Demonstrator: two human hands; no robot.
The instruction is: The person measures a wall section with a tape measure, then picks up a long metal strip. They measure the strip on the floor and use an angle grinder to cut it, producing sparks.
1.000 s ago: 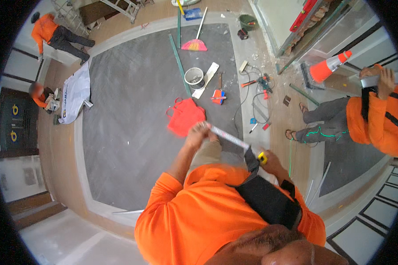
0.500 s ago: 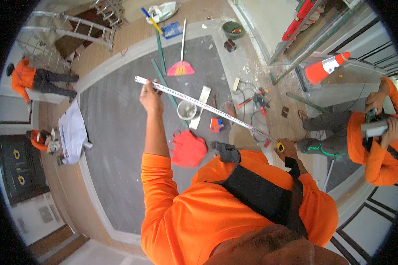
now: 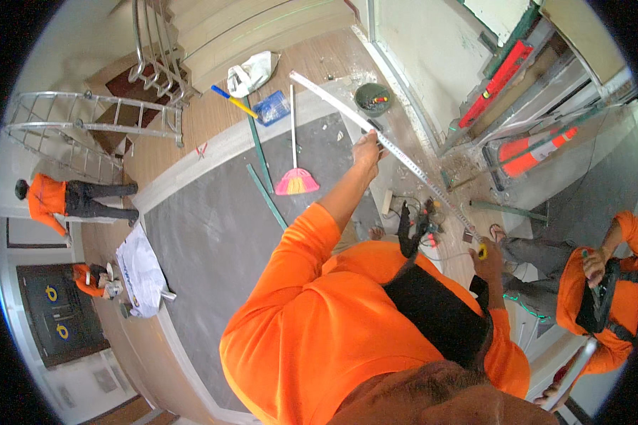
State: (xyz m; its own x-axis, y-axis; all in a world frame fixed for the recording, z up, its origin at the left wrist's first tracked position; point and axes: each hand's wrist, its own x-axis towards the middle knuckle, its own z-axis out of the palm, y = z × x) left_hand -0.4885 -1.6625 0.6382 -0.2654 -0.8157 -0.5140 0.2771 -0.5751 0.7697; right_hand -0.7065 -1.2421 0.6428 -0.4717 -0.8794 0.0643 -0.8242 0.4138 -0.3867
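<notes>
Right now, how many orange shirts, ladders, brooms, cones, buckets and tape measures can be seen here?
Orange shirts: 4
Ladder: 1
Broom: 1
Cone: 1
Green bucket: 1
Tape measure, stretched from left hand to right hand: 1
Total: 9

tape measure blade (image 3: 404,159): thin metal strip, pale and lightly glossy
tape measure case (image 3: 481,250): yellow plastic, smooth
sleeve (image 3: 301,262): orange cloth, matt, softly creased
floor panel (image 3: 220,234): grey, matt, faintly mottled
wooden floor (image 3: 191,134): brown boards, smooth with a low sheen
ladder (image 3: 85,124): bare metal, silvery and shiny
broom (image 3: 295,180): pink plastic bristles on a pale smooth handle
sack (image 3: 140,273): white plastic weave, crumpled
bucket (image 3: 372,99): dark green plastic, dull
traffic cone (image 3: 528,152): orange plastic, glossy
</notes>
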